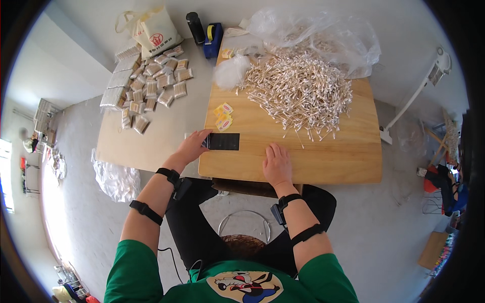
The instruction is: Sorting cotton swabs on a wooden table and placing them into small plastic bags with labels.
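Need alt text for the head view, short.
Seen from above, a seated person's left hand touches a black card on a wooden table, while the right hand rests flat beside it. A heap of cotton swabs lies beyond, with a clear bag behind and packed swab packets on a lower board to the left.

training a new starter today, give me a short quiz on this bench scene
1. True or false: the left hand touches the flat black rectangular card.
2. What lies heaped on the light wooden table? A) metal screws B) white-tipped cotton swabs C) coins
3. Fill in: the right hand rests flat on the ____.

Key: 1 true; 2 B; 3 table.
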Tool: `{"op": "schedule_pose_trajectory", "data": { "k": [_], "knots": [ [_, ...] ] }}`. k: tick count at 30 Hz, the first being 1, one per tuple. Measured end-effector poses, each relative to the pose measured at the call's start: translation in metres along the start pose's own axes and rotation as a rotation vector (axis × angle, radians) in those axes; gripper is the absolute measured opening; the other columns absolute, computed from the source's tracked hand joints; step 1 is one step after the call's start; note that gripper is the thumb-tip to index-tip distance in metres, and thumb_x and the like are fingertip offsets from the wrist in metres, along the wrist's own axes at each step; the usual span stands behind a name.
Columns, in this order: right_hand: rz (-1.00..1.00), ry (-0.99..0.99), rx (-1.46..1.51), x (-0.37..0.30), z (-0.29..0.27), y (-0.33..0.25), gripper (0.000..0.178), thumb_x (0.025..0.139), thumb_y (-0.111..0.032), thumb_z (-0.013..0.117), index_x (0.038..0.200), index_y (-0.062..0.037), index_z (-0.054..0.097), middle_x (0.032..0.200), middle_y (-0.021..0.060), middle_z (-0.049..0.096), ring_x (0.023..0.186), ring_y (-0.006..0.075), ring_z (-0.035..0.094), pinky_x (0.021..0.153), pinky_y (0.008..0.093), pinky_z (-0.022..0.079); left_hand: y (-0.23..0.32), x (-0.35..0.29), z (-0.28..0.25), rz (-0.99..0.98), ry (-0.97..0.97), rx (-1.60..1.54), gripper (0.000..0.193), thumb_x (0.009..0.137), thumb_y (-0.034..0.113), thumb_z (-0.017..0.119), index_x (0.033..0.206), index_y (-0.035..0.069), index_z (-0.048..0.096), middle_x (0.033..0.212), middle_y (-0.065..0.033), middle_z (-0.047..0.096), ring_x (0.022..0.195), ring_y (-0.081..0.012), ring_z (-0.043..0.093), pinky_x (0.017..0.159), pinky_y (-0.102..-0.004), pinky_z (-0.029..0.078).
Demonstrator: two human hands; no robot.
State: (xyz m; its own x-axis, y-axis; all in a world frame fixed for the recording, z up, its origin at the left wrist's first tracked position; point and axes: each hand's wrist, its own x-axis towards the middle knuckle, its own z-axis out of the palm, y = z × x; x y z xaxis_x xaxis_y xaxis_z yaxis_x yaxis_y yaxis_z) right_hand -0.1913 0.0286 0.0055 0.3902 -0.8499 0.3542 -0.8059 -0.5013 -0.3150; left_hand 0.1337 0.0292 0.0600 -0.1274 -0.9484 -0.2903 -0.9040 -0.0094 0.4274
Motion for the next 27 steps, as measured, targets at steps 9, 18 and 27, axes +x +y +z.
{"op": "schedule_pose_trajectory", "data": {
  "k": [9, 18, 27],
  "knots": [
    [0.017, 0.016, 0.085, -0.004, 0.001, 0.006, 0.032, 0.079, -0.012, 0.065, 0.109, -0.0029, 0.059, 0.122, 0.0129, 0.057, 0.12, 0.0318, 0.053, 0.101, 0.0446, 0.044, 0.011, 0.004, 0.012, -0.001, 0.046, 0.057, 0.085, 0.077, 0.012, 0.08, 0.15, 0.01, 0.036, 0.144, -0.0142, 0.053, 0.13, -0.0363, 0.05, 0.111, -0.0423, 0.041],
    [-0.03, 0.083, 0.116, -0.005, 0.008, 0.007, 0.035, 0.076, -0.009, 0.067, 0.11, -0.0032, 0.06, 0.121, 0.0144, 0.058, 0.12, 0.0336, 0.053, 0.1, 0.0448, 0.044, -0.003, 0.009, 0.013, -0.011, 0.018, 0.245, 0.087, 0.076, 0.017, 0.08, 0.151, 0.012, 0.036, 0.138, -0.0145, 0.058, 0.129, -0.033, 0.053, 0.118, -0.0465, 0.032],
    [-0.045, 0.052, 0.227, -0.011, 0.005, 0.007, 0.04, 0.082, -0.014, 0.062, 0.119, -0.0004, 0.058, 0.131, 0.0157, 0.056, 0.129, 0.0334, 0.049, 0.109, 0.0443, 0.04, 0.015, 0.008, 0.024, 0.064, 0.131, 0.198, 0.062, 0.083, 0.014, 0.072, 0.14, 0.009, 0.05, 0.136, -0.0135, 0.058, 0.122, -0.0361, 0.055, 0.104, -0.0431, 0.045]
  ]
}}
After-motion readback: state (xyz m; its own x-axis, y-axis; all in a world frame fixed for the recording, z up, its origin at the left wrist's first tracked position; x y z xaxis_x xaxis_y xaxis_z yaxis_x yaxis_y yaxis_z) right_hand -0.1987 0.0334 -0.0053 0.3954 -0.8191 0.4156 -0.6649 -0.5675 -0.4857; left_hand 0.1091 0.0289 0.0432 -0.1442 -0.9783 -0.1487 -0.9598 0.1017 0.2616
